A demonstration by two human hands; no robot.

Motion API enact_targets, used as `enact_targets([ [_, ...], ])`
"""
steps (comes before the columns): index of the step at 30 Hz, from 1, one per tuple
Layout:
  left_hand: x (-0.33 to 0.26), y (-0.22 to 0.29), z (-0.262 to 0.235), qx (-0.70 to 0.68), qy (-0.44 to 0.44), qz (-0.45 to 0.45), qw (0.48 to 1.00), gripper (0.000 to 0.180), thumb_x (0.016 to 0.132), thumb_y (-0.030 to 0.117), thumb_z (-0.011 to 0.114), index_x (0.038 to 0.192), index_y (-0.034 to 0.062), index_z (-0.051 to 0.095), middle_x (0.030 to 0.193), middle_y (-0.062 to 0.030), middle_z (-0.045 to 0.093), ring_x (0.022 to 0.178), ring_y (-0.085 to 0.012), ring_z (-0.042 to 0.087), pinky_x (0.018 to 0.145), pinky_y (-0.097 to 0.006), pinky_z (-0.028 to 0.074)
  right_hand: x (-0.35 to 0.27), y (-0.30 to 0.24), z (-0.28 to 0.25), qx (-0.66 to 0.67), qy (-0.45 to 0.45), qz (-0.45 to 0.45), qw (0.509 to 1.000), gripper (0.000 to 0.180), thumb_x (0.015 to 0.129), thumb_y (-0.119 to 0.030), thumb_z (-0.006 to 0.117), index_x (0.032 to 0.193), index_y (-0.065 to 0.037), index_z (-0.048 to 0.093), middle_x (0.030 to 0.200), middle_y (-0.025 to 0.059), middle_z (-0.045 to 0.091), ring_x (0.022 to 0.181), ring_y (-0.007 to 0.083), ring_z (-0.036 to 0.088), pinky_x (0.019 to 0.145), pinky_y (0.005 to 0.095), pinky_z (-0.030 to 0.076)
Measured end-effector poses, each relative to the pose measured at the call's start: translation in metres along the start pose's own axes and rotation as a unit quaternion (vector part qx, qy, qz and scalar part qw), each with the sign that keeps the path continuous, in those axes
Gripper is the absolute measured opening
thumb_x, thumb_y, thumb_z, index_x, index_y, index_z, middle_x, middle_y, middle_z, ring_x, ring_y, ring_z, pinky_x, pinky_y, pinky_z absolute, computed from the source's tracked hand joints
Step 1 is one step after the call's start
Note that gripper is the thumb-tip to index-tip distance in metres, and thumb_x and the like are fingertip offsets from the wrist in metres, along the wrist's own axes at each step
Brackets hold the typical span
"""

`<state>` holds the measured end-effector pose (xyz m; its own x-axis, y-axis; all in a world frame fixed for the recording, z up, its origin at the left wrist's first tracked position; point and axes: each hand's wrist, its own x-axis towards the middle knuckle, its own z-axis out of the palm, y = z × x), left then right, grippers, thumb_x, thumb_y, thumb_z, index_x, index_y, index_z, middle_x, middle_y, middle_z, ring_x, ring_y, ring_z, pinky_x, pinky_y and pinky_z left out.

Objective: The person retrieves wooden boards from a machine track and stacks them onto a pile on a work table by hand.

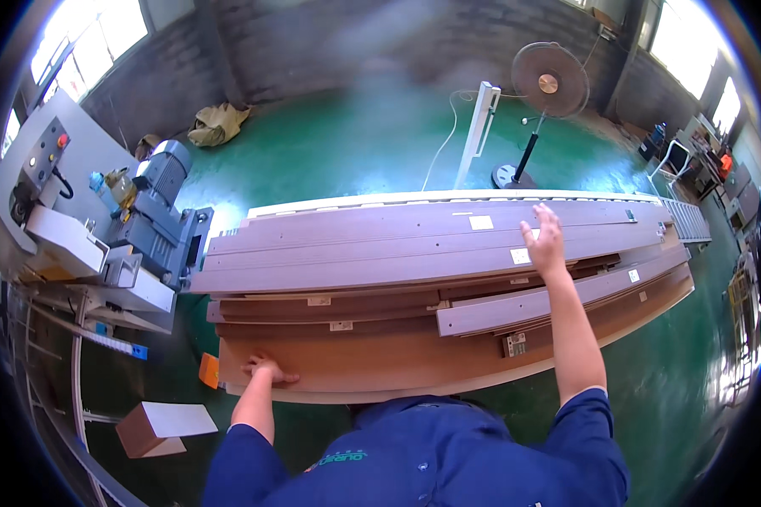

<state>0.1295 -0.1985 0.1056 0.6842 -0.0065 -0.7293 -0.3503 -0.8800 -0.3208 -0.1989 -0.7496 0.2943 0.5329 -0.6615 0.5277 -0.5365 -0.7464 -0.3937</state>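
My left hand rests with fingers spread on the bare brown board at the near left of the stack. Reaching forward, my right hand is raised with its fingers apart, over or just touching the long grey-brown panels; which of the two I cannot tell. Neither hand grips anything. White labels are stuck on the panels. Nearer me, a shorter grey-brown plank lies at a slant on the right, partly behind my right forearm. Darker brown planks lie to its left.
A grey machine with a motor and a control box stands on the left. A pedestal fan and a white post stand beyond the stack. An open cardboard piece lies on the green floor at lower left.
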Motion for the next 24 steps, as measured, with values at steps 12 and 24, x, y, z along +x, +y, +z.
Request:
enact_targets([
  [12,-0.020,-0.003,-0.011,-0.009,-0.028,0.007,1.000,0.150,0.049,0.079,0.074,0.151,0.0033,-0.005,0.155,-0.0287,0.000,0.141,-0.0513,0.012,0.114,-0.055,0.015,-0.039,0.064,0.078,-0.212,-0.180,0.131,0.952,0.065,0.095,-0.044,0.040,0.147,-0.006,0.030,0.156,0.0112,0.023,0.145,0.0255,0.018,0.118,0.0397,0.012],
  [24,-0.011,-0.004,-0.007,-0.017,-0.015,-0.008,1.000,0.142,0.055,0.080,0.070,0.152,0.0039,-0.001,0.155,-0.0286,0.002,0.143,-0.0488,0.006,0.112,-0.063,0.010,0.013,0.067,0.072,-0.214,-0.173,0.064,0.959,0.063,0.096,-0.042,0.040,0.147,-0.006,0.031,0.155,0.0132,0.027,0.144,0.0280,0.020,0.117,0.0429,0.013],
])
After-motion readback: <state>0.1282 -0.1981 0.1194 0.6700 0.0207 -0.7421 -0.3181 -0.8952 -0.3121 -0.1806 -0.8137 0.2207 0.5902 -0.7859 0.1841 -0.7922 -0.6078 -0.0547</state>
